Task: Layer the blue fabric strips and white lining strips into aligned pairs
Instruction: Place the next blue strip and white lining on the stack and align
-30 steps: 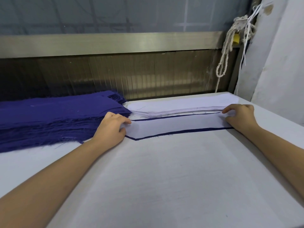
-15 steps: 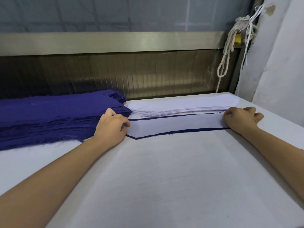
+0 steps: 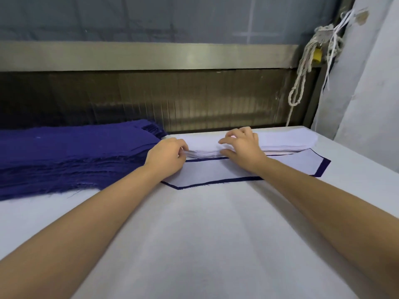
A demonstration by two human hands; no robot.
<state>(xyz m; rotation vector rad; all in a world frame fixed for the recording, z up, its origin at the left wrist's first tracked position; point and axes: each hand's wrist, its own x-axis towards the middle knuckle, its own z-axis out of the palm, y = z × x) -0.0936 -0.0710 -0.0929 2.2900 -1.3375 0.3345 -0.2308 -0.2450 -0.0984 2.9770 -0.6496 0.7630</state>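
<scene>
White lining stack (image 3: 287,140) lies along the far side of the table (image 3: 216,234), right of the blue fabric stack (image 3: 71,152). My left hand (image 3: 166,157) pinches the lining stack's near left corner, fingers curled on a few layers. My right hand (image 3: 243,147) sits mid-stack, thumb against the near edge, fingers arched over the top; I cannot tell whether it grasps a strip. Just nearer lies one layered pair (image 3: 216,171): white lining on blue, a blue border showing along its edges, partly under my right wrist.
</scene>
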